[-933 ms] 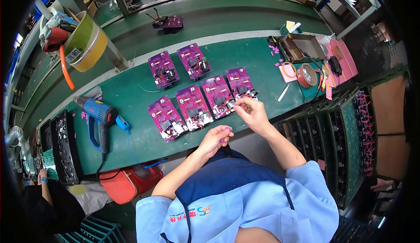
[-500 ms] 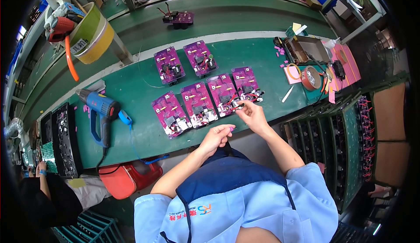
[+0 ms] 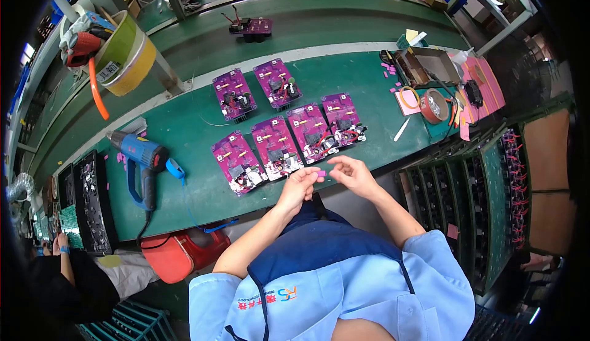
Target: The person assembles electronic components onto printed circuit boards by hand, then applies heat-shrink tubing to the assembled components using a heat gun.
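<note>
Pink piece [image 3: 321,173] at fingertips of left hand [image 3: 298,186]; right hand [image 3: 354,177] just beside

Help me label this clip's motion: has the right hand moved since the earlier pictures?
Yes: judged against the third front-row circuit board from the left, the right hand has drawn back from its near end, toward the person's body.

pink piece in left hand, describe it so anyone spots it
Start at the green workbench with purple circuit boards. Over its near edge, the left hand pinches the small pink piece. Unlike the pink bits scattered on the bench, it is held.
</note>
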Action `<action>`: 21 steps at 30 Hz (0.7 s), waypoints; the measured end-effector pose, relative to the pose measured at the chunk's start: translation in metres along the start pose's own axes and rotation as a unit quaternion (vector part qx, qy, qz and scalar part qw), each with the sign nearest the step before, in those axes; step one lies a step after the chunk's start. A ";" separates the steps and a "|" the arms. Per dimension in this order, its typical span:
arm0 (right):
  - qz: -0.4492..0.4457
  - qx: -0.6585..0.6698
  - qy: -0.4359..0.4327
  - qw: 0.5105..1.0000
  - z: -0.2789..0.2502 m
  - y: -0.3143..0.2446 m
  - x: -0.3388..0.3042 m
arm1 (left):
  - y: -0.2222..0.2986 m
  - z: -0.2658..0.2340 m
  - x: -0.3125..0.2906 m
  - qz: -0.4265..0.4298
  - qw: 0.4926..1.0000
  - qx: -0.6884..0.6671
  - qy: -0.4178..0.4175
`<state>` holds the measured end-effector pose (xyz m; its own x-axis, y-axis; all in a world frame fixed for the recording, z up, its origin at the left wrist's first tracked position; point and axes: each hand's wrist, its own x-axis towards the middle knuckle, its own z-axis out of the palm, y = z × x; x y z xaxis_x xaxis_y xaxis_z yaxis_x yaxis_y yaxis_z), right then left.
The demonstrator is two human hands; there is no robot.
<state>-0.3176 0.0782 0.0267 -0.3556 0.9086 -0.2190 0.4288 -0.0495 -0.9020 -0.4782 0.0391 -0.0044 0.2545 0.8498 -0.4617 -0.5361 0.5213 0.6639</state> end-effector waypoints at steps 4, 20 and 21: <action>-0.091 0.105 -0.016 0.990 0.004 -0.004 -0.012 | -0.001 0.007 0.003 -0.006 0.999 0.001 -0.033; -0.161 -0.060 0.219 0.961 -0.072 -0.020 -0.010 | 0.006 0.053 0.022 -0.008 0.991 0.114 -0.071; -0.161 -0.059 0.219 0.961 -0.074 -0.023 -0.007 | 0.007 0.057 0.025 0.014 0.989 0.140 -0.049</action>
<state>-0.2636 0.1040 0.0764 -0.1132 0.9575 0.2653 0.4557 0.2873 -0.8425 -0.4299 0.0680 0.0219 0.3270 0.8603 -0.3911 -0.3031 0.4875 0.8188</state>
